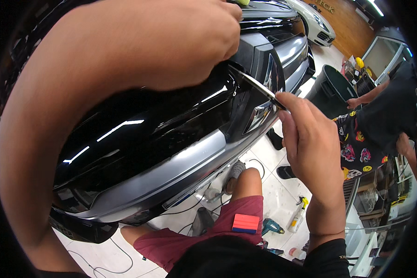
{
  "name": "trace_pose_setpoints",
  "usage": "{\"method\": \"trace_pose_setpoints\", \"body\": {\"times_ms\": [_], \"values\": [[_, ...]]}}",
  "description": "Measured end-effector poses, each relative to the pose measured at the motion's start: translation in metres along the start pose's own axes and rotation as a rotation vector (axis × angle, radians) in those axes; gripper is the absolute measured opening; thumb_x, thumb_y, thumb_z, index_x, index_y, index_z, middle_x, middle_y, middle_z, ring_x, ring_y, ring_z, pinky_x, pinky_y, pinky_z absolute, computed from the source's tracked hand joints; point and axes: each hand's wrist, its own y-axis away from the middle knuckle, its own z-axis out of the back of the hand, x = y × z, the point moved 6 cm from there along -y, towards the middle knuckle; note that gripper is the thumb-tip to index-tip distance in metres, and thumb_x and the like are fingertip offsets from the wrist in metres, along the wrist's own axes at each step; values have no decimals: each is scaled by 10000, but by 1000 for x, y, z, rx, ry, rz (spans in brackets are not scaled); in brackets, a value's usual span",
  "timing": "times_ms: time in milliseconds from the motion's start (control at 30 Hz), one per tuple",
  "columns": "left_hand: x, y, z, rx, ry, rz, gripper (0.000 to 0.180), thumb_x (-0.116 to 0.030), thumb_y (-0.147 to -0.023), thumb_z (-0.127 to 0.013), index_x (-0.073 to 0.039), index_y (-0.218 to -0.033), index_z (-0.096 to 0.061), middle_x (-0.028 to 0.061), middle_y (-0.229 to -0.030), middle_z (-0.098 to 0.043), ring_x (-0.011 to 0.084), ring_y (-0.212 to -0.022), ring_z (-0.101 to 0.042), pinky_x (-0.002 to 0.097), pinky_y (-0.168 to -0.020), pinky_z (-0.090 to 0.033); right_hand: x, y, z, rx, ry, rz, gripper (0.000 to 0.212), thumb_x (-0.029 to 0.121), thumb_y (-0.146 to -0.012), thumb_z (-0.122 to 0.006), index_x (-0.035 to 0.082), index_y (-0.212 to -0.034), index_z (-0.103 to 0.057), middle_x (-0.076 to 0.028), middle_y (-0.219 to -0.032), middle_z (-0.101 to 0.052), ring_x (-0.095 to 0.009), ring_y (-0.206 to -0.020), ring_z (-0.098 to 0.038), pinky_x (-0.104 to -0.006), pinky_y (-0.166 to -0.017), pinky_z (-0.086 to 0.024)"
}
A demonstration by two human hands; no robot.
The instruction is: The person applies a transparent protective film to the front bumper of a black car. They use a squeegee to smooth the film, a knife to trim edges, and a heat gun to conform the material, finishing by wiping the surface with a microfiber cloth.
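My left arm arches across the upper left, and my left hand [220,32] is over the dark body of a car, its fingers curled and partly cut off by the top edge. A bit of something yellow-green [243,2] shows beside those fingers; whether they hold it is unclear. My right hand [310,141] pinches a slim, silvery, tapering strip [257,85] between thumb and fingers. It slants up and left across the car's corner, by a black trim part. Glossy black panel [157,120] fills the middle, with a silver-grey bumper band [167,169] below it.
A person [375,120] in patterned shorts stands at right, near a dark bin [331,88]. On the tiled floor are a spray bottle [297,215], a teal heat gun [272,226] and cables. A red squeegee [245,223] lies on my thigh. A white car [317,23] is behind.
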Motion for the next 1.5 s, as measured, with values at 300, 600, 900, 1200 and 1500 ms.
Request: {"method": "trace_pose_setpoints", "body": {"times_ms": [300,600,900,1200,1500], "values": [[-17,-14,-68,-268,-498,68,366,-251,-906,-544,-45,-1160,-707,228,-1439,-511,355,-1308,-489,525,-1124,-305,0,-4,-7,-36,88,25,230,14,-902,-654,36,-1131,-646,-158,-820,-646,-335,-659,-621,-398,-597,-486],[-15,-7,-69,-194,-334,228,403,-247,-923,-537,-63,-1253,-679,205,-1444,-516,326,-1304,-504,502,-1096,-333,9,-5,-17,-18,68,44,263,6,-886,-672,37,-1146,-644,-164,-835,-663,-338,-688,-646,-398,-612,-505],[-14,-4,-72,-155,-392,259,350,-244,-954,-523,-39,-1166,-712,204,-1383,-557,296,-1219,-549,435,-1046,-391,21,-4,-17,-21,83,97,262,9,-886,-671,29,-1147,-656,-175,-845,-671,-354,-710,-658,-401,-638,-519],[-17,-10,-63,-214,-445,209,288,-199,-922,-552,-37,-1089,-720,192,-1277,-599,291,-1153,-582,410,-990,-432,12,-3,-11,-13,127,113,241,14,-899,-655,31,-1139,-661,-165,-833,-662,-349,-694,-645,-395,-635,-508],[-18,-7,-54,-226,-418,215,240,-162,-889,-578,-45,-1039,-725,178,-1193,-629,284,-1098,-612,394,-946,-458,23,-1,-9,9,235,118,274,-19,-866,-661,27,-1136,-657,-150,-757,-603,-322,-616,-604,-388,-560,-466]]}}
